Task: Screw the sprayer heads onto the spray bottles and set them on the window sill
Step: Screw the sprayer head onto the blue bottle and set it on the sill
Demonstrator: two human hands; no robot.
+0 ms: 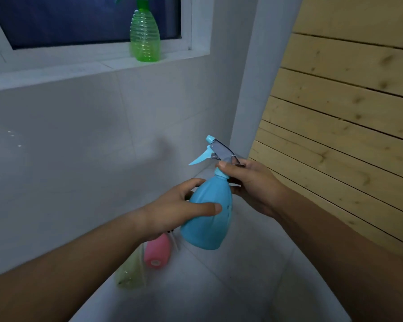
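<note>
A light blue spray bottle is held in the air, tilted slightly. My left hand wraps its body. My right hand grips the collar of the blue and grey sprayer head sitting on its neck. A green spray bottle with its sprayer head on stands upright on the white window sill. Below my left arm, a pink bottle and a pale yellow-green bottle lie on the tiled floor with no heads visible.
White tiled wall runs under the window. A slatted wooden panel leans on the right. Light tiled floor lies below the hands.
</note>
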